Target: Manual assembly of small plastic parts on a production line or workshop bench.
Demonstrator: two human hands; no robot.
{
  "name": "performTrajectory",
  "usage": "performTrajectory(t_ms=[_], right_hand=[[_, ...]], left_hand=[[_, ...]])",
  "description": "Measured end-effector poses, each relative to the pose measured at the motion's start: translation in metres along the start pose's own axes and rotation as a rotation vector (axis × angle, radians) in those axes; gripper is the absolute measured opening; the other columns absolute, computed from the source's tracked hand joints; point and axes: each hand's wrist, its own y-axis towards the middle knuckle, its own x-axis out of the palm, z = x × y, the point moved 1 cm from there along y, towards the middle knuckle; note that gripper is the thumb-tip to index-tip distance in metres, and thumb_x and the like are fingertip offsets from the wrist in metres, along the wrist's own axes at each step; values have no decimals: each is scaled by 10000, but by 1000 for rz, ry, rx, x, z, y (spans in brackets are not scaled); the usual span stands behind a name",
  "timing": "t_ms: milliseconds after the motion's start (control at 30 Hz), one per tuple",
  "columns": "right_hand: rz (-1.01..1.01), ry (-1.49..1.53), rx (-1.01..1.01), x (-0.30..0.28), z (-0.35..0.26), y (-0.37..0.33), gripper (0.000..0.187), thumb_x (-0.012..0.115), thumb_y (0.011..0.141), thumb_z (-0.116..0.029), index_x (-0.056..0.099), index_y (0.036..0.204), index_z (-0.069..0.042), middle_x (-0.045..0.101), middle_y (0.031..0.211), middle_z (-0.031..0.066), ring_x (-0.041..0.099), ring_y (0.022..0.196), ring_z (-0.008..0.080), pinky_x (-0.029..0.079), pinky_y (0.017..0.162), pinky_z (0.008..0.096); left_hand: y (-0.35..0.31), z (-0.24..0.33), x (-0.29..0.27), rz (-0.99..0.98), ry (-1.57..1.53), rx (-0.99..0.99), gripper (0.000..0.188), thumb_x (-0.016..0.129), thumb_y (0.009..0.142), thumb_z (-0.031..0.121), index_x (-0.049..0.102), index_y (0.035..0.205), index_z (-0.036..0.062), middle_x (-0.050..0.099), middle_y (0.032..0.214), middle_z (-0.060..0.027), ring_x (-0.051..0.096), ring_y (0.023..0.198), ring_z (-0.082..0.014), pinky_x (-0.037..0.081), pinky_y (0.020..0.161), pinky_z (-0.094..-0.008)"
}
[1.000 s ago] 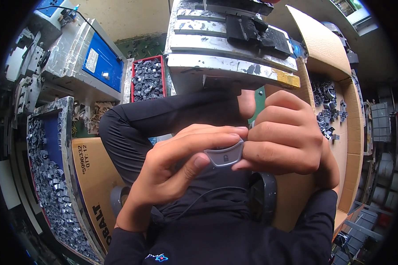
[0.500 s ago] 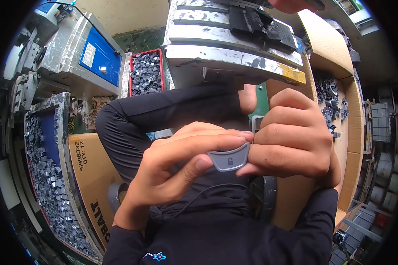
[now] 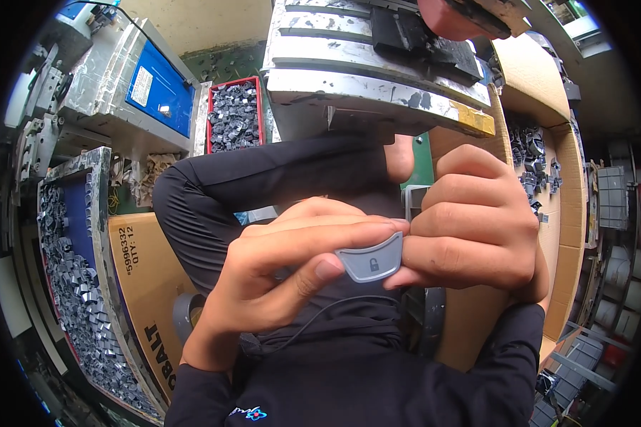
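Note:
A small grey curved plastic part with a padlock symbol (image 3: 371, 263) is held in front of my lap. My left hand (image 3: 281, 274) pinches its left end between thumb and fingers. My right hand (image 3: 473, 224) is curled over its right end, fingers closed against it. A small grey piece (image 3: 413, 194) shows just above my right hand's fingers. Both forearms in black sleeves come up from the lower edge, and my black-trousered leg lies behind the hands.
A red tray (image 3: 233, 114) of grey parts sits at upper left, beside a blue-panelled machine (image 3: 153, 85). A long bin (image 3: 71, 285) of similar parts runs down the left. A cardboard box (image 3: 548, 185) with parts stands at right. A worn metal press table (image 3: 377, 92) is ahead.
Both hands and the grey part have drifted slightly down and right. A reddish object has come into view at the top edge.

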Motion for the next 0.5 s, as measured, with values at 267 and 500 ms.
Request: performTrajectory(t_ms=[267, 500], right_hand=[[-54, -8, 29, 1, 2, -2, 256, 904, 871, -289, 763, 940, -87, 661, 769, 0, 624, 674, 197, 488, 695, 360], [-175, 52, 29, 14, -2, 7, 219, 897, 833, -169, 766, 985, -80, 658, 756, 9, 595, 646, 198, 477, 696, 368]], left_hand=[[-1, 2, -6, 45, 73, 37, 588, 875, 947, 394, 785, 1308, -63, 807, 1215, -271, 760, 1156, -370, 582, 1058, -476], [-26, 5, -29, -34, 169, -116, 672, 963, 859, 131, 715, 1475, 27, 724, 1278, -119, 689, 1051, -199, 578, 961, -345]])
